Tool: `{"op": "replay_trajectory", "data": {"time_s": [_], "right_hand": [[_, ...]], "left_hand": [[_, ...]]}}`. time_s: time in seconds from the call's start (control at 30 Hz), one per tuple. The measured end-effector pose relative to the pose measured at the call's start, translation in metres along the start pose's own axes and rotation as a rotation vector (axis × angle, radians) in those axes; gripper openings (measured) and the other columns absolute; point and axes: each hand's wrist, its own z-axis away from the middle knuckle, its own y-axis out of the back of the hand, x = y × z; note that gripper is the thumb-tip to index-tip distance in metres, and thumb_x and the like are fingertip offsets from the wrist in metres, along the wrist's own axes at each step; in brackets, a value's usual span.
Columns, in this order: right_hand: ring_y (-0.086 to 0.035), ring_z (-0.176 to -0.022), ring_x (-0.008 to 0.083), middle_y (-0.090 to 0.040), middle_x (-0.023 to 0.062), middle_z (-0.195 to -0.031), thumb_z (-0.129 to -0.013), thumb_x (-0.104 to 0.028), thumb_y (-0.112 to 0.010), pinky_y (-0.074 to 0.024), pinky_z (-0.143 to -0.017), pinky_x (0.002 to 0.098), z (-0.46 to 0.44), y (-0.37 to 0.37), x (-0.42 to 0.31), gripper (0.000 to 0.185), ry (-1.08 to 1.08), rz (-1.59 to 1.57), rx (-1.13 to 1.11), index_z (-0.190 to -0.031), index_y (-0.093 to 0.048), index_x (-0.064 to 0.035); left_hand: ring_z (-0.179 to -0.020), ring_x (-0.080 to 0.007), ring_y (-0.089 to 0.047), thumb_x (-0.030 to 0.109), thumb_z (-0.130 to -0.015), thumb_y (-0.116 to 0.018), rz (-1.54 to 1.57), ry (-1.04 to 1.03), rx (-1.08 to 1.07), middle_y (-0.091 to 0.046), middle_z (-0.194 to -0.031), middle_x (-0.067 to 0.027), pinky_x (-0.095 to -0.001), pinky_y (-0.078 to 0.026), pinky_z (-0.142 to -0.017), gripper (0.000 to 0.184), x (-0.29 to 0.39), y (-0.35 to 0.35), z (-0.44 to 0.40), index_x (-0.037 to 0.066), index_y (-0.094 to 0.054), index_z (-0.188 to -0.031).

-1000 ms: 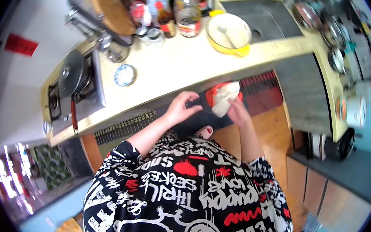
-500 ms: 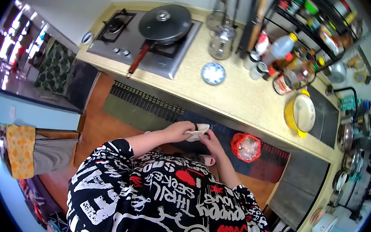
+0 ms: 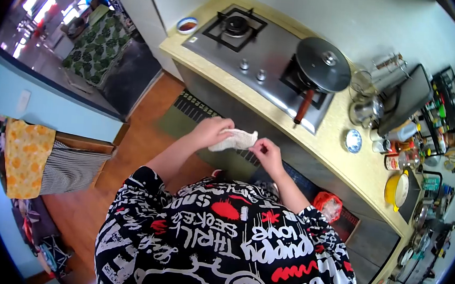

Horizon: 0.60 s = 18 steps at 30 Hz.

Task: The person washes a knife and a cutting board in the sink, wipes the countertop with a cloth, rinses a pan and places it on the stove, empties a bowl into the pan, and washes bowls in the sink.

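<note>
A small off-white cloth (image 3: 238,139) with a knitted look stretches between my two hands, in front of my body and above the floor mat. My left hand (image 3: 212,132) is closed around its left end. At the opposite end, the fingers of my right hand (image 3: 268,155) pinch the cloth's edge. Whether it is a flat rag or a shaped piece such as a glove, I cannot tell. Beyond my hands runs the counter (image 3: 338,164), with neither hand touching it.
On the gas stove (image 3: 245,50) stands a lidded pan (image 3: 323,64), its wooden handle reaching over the front edge. A small bowl (image 3: 187,25), a patterned dish (image 3: 353,141) and a yellow pot (image 3: 396,190) sit along the counter. A red bag (image 3: 327,206) is on the floor.
My view has swung left, so the stove now lies further right. The cloth is spread wider between my hands, which are further apart than before.
</note>
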Motion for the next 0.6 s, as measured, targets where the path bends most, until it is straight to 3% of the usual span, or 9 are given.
{"op": "replay_trajectory", "data": {"time_s": [0.13,0.17,0.27,0.37,0.4,0.43,0.53,0.6], "right_hand": [[-0.046,-0.061,0.0055,-0.053,-0.0028,-0.068,-0.082,-0.007,-0.076,-0.0388,-0.056,0.0217,-0.068,-0.051,-0.047,0.013,0.016,0.074,0.013,-0.081,-0.063,-0.0058],[-0.051,-0.065,0.0102,-0.054,-0.0006,-0.07,-0.079,-0.008,-0.077,-0.0417,-0.059,0.025,-0.084,-0.061,-0.058,0.014,0.053,0.121,0.006,-0.08,-0.063,-0.0067],[-0.056,-0.075,0.0211,-0.058,0.0046,-0.076,-0.073,-0.007,-0.079,-0.0455,-0.067,0.0331,-0.13,-0.08,-0.083,0.015,0.272,0.326,0.026,-0.077,-0.065,-0.0081],[-0.055,-0.075,0.0202,-0.057,0.0049,-0.075,-0.074,-0.008,-0.08,-0.0451,-0.067,0.0312,-0.173,-0.099,-0.081,0.016,0.319,0.257,0.03,-0.079,-0.065,-0.0087],[-0.054,-0.074,0.0153,-0.059,0.0026,-0.079,-0.077,-0.008,-0.079,-0.0444,-0.068,0.0279,-0.184,-0.104,-0.075,0.015,0.194,0.175,-0.029,-0.081,-0.065,-0.0075],[-0.054,-0.076,0.0097,-0.062,0.0001,-0.087,-0.08,-0.006,-0.077,-0.0438,-0.069,0.0241,-0.198,-0.107,-0.07,0.016,0.035,0.025,-0.152,-0.089,-0.063,-0.0053],[-0.054,-0.079,0.007,-0.063,0.0009,-0.096,-0.085,-0.003,-0.072,-0.0438,-0.069,0.0219,-0.234,-0.113,-0.072,0.021,0.004,-0.103,-0.192,-0.103,-0.063,-0.0042],[-0.056,-0.08,0.008,-0.063,0.0032,-0.104,-0.086,-0.003,-0.07,-0.0457,-0.071,0.022,-0.253,-0.115,-0.069,0.032,0.018,-0.106,-0.236,-0.117,-0.063,-0.0079]], "left_hand": [[-0.081,-0.0199,-0.058,0.029,-0.074,-0.081,0.069,0.091,-0.019,-0.064,-0.078,-0.0008,-0.0335,-0.047,-0.069,0.031,-0.056,0.081,0.017,0.012,-0.066,-0.095],[-0.081,-0.0203,-0.056,0.027,-0.07,-0.083,-0.007,0.085,-0.094,-0.062,-0.077,-0.0001,-0.0334,-0.046,-0.073,0.033,-0.066,0.101,0.017,0.011,-0.067,-0.094],[-0.087,-0.0237,-0.054,0.02,-0.071,-0.08,-0.169,-0.085,-0.024,-0.059,-0.079,-0.0012,-0.0372,-0.044,-0.08,0.026,-0.134,0.125,0.022,0.01,-0.066,-0.091],[-0.092,-0.0246,-0.054,0.017,-0.072,-0.076,-0.133,-0.019,0.083,-0.057,-0.083,-0.0028,-0.039,-0.043,-0.08,0.02,-0.17,0.149,0.015,0.01,-0.062,-0.084],[-0.088,-0.0246,-0.055,0.013,-0.076,-0.07,-0.115,-0.124,0.158,-0.057,-0.084,-0.0057,-0.0377,-0.044,-0.077,0.016,-0.18,0.156,0.012,0.008,-0.058,-0.086],[-0.087,-0.0219,-0.054,0.01,-0.077,-0.069,-0.006,-0.014,0.136,-0.056,-0.085,-0.0055,-0.0355,-0.044,-0.076,0.016,-0.19,0.162,0.008,0.007,-0.057,-0.088],[-0.084,-0.0104,-0.051,0.001,-0.084,-0.062,0.345,0.321,0.007,-0.053,-0.087,-0.0019,-0.0257,-0.042,-0.07,0.017,-0.222,0.169,0.001,0.006,-0.053,-0.098],[-0.084,-0.0092,-0.05,0.0,-0.087,-0.06,0.426,0.293,0.024,-0.052,-0.088,-0.0008,-0.025,-0.042,-0.07,0.016,-0.245,0.175,-0.005,0.006,-0.052,-0.099]]}}
